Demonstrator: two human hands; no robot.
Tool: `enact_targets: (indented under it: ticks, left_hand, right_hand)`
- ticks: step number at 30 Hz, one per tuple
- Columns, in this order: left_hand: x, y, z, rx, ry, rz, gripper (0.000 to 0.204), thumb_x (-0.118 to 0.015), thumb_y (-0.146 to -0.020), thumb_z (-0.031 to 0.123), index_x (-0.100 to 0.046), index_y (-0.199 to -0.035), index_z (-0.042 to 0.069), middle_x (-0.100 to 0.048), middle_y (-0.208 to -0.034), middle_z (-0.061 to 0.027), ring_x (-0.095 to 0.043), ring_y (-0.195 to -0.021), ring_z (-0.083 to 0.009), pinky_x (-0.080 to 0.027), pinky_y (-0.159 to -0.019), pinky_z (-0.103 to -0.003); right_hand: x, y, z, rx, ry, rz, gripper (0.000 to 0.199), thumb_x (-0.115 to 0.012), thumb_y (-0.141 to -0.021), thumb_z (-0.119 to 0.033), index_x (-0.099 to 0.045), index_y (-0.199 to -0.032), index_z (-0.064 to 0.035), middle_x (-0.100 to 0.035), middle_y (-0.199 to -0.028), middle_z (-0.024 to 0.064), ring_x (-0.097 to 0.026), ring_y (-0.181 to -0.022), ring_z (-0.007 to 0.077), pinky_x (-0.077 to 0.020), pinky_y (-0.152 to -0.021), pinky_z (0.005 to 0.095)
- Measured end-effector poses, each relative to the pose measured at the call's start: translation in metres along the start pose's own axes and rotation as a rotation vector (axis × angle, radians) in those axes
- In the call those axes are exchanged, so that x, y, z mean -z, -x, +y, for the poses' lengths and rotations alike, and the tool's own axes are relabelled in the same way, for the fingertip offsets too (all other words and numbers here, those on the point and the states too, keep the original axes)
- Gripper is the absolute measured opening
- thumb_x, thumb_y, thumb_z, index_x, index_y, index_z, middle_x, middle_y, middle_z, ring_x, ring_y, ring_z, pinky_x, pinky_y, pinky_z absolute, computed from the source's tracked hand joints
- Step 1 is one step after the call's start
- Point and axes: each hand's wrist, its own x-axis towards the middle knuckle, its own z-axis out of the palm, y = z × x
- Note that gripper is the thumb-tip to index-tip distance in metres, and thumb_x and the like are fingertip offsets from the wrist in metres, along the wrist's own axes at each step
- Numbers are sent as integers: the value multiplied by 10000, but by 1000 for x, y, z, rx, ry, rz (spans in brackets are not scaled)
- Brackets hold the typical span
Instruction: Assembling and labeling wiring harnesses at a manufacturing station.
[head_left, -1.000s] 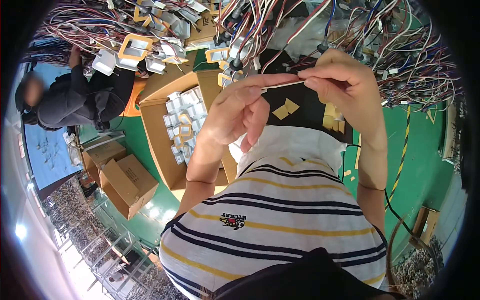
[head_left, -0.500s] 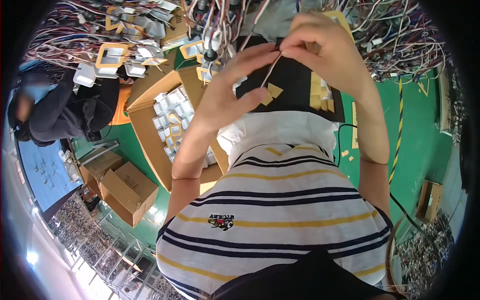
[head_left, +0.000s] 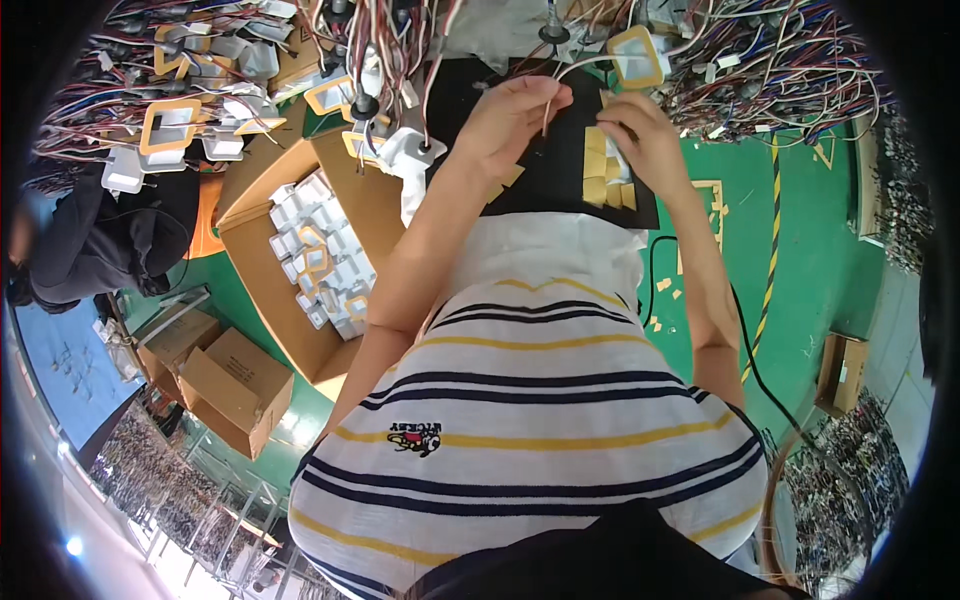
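A thin pale wire [head_left: 546,122] is pinched between the thumb and fingers of my left hand [head_left: 510,120], above a black mat [head_left: 545,185]. One end of it points down toward the mat. Close by on the right, my right hand [head_left: 645,140] has its fingers curled together at the upper end of a block of small yellow pieces [head_left: 596,165]. Whatever those fingertips hold is too small to make out. A few more yellow pieces [head_left: 508,180] lie beside my left wrist, partly covered by it. White cloth or plastic [head_left: 540,245] covers my lap below the mat.
Bundled wires [head_left: 770,75] with white housings and yellow frames [head_left: 637,58] hang along the far side. At the left stands an open carton [head_left: 262,290] of white housings [head_left: 320,250]. A person in dark clothes [head_left: 125,230] sits beyond it. Cartons [head_left: 235,385] rest on the green floor.
My hands, together at the wire before, are now apart. The right hand has moved down to the yellow pieces, while the left keeps the wire. The whole view has shifted slightly.
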Motion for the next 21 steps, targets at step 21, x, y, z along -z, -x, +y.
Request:
enact_targets:
  ticks: [21]
  left_hand:
    - [-4,-26,-29,190,394,55,96,-592,-900,209,-616,-961,139,-626,-954,56,-574,-982,-117,-420,-902,-588]
  right_hand:
    - [-44,25,49,-651,-850,-43,120,-605,-849,-59,-631,-930,25,-639,-829,30,-579,-726,72,-453,-691,187]
